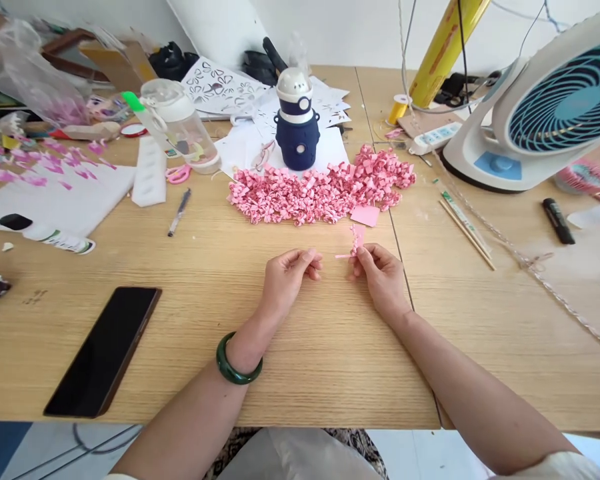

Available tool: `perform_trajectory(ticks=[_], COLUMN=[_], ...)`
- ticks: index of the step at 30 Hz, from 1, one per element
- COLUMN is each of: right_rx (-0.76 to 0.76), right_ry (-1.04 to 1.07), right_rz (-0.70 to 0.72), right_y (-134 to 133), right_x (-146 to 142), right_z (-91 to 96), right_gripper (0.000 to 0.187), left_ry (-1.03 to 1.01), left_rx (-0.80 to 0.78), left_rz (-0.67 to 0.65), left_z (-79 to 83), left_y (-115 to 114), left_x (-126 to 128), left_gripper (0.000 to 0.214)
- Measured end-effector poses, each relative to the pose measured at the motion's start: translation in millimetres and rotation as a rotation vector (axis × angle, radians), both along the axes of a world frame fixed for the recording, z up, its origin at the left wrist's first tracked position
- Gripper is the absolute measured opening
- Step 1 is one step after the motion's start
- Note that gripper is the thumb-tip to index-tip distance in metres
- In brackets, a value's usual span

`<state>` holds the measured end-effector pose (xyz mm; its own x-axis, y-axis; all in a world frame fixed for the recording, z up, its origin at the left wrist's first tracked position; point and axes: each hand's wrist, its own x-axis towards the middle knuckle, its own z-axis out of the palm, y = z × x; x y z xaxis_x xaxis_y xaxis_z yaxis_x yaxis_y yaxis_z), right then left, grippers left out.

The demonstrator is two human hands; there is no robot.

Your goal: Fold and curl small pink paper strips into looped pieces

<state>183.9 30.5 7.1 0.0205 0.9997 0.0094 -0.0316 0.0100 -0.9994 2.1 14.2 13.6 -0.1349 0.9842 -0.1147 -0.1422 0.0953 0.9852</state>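
My right hand pinches a small pink paper piece between thumb and fingers. Curled bits run along one side of it, and a narrow strip points left toward my other hand. My left hand, above a green bangle on the wrist, is closed with thumb and fingertips together; whatever it may hold is too small or hidden. Just beyond both hands lies a long heap of pink curled paper pieces. A flat pink paper card rests at the heap's near edge.
A navy bottle stands behind the heap, with a clear jug to its left. At right are a fan, wooden sticks, a twisted cord and a black marker. A phone lies front left; a pen lies farther back.
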Motion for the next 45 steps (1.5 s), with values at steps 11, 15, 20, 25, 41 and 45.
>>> perform_trajectory(ticks=[11,15,20,25,41,45], right_rx=[0.026,0.025,0.009,0.013,0.011,0.017], right_ry=[-0.068,-0.076,-0.079,-0.016,-0.098,-0.101], right_rz=[0.025,0.074,0.062,0.037,0.051,0.060], right_y=[-0.2,0.4,0.5,2.7,2.3,2.8], right_x=[-1.2,-1.2,-1.9,-1.5,-2.1,-2.0], right_z=[-2.8,-1.5,-0.3,-5.5,-1.2,-2.5], right_gripper=[0.041,0.042,0.043,0.041,0.037,0.038], left_ry=[0.100,0.164,0.125,-0.108,0.075,0.100], left_rx=[0.005,0.044,0.061,-0.021,0.006,0.018], left_rz=[-0.235,-0.216,-0.204,-0.140,-0.161,-0.172], left_z=[2.8,0.6,-1.8,-6.8,-3.1,-3.7], left_y=[-6.9,-5.9,-5.4,-3.1,-2.6,-2.5], left_x=[7.7,7.9,9.7,11.3,11.1,10.4], left_gripper=[0.036,0.036,0.036,0.048,0.027,0.029])
